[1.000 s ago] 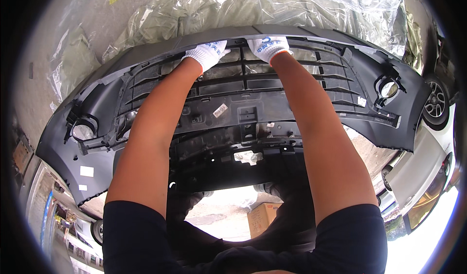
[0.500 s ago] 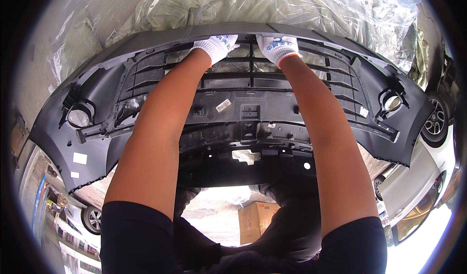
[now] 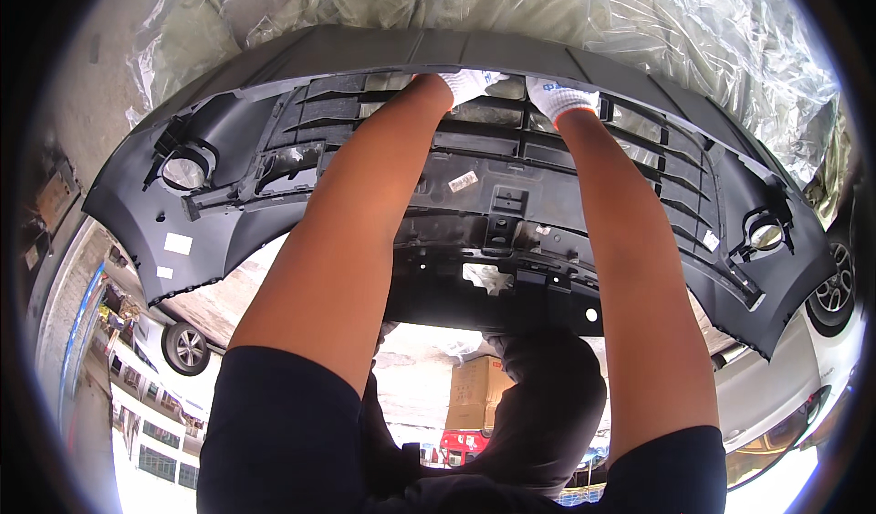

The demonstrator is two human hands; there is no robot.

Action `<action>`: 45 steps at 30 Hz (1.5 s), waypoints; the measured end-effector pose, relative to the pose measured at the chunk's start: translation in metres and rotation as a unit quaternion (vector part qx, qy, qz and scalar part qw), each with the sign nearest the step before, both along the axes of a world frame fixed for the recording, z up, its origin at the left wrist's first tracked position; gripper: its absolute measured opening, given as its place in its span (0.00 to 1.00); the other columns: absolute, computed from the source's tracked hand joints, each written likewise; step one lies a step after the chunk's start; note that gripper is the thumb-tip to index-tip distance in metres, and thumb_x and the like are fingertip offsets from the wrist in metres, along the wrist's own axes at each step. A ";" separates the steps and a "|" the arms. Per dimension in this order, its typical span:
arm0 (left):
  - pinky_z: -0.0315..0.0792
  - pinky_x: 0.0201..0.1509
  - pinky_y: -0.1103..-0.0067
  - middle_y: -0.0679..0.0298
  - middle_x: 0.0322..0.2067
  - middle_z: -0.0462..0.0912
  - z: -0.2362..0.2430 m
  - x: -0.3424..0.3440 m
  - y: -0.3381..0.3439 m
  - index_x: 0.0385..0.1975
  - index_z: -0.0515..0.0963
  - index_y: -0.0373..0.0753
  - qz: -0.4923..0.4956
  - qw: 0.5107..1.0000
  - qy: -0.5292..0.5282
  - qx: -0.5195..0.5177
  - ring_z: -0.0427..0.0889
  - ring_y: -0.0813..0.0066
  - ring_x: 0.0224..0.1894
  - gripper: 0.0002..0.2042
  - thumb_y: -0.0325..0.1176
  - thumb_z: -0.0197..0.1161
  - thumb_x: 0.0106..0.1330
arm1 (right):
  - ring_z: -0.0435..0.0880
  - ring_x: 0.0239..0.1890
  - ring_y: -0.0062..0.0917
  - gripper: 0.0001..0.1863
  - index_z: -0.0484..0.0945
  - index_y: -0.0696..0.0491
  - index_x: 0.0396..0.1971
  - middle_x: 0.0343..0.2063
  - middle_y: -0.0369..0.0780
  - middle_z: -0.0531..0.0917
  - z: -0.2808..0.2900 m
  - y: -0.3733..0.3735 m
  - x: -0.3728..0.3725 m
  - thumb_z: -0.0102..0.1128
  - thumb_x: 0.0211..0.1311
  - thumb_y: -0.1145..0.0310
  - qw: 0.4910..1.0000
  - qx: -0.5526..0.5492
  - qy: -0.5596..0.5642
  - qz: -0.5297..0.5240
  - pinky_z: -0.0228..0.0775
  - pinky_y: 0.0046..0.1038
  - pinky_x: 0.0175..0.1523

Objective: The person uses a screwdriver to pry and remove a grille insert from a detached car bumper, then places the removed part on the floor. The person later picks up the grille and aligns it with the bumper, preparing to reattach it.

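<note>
A large dark grey car bumper point(image 3: 547, 182) with a slatted grille spans the head view, its inner side facing me. My left hand point(image 3: 471, 83), in a white knit glove, grips its far upper edge just left of the grille's centre rib. To the right of that rib my right hand point(image 3: 563, 97), gloved likewise with an orange cuff, holds the same edge. Both hands look closed over the edge, though their fingertips are hidden behind it. A round opening point(image 3: 185, 170) sits in the bumper's left part and another opening point(image 3: 765, 234) in its right.
Crinkled clear plastic sheeting point(image 3: 630, 17) covers what lies beyond the bumper. A white car point(image 3: 757, 391) stands close on the right, and a car wheel point(image 3: 186, 348) shows at the left. Behind my legs are a cardboard box point(image 3: 473, 394) and something red point(image 3: 464, 443).
The whole view has turned and shifted, so the bumper and hands appear farther right. More of the bumper's outer top face shows. Both hands keep their places on the edge.
</note>
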State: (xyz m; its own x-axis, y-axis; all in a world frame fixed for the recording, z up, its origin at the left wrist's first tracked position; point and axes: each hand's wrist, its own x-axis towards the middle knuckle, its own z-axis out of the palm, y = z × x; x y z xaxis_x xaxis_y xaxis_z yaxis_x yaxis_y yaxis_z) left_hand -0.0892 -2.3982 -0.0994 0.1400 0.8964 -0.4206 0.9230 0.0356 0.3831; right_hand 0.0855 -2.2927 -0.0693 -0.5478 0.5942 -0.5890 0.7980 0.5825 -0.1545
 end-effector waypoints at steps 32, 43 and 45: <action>0.70 0.71 0.63 0.50 0.64 0.79 0.059 0.006 0.013 0.61 0.76 0.37 -0.102 0.975 0.193 -0.050 0.77 0.54 0.68 0.27 0.55 0.45 0.81 | 0.86 0.35 0.41 0.12 0.84 0.58 0.36 0.33 0.46 0.86 0.226 -0.270 0.129 0.69 0.55 0.66 0.927 -0.241 0.276 -0.084 0.81 0.40 0.43; 0.70 0.71 0.63 0.53 0.66 0.78 0.035 0.000 0.002 0.63 0.77 0.41 -0.144 0.932 0.241 0.230 0.76 0.58 0.70 0.27 0.55 0.47 0.79 | 0.85 0.46 0.45 0.18 0.83 0.59 0.42 0.40 0.49 0.86 0.194 -0.261 0.166 0.63 0.67 0.57 0.949 -0.174 0.213 -0.152 0.78 0.46 0.55; 0.72 0.69 0.62 0.52 0.64 0.80 0.037 0.003 0.003 0.62 0.77 0.41 -0.127 0.954 0.229 0.146 0.78 0.57 0.68 0.26 0.55 0.48 0.79 | 0.85 0.48 0.46 0.20 0.83 0.59 0.42 0.41 0.50 0.85 0.179 -0.257 0.161 0.62 0.68 0.55 0.960 -0.188 0.186 -0.095 0.78 0.46 0.57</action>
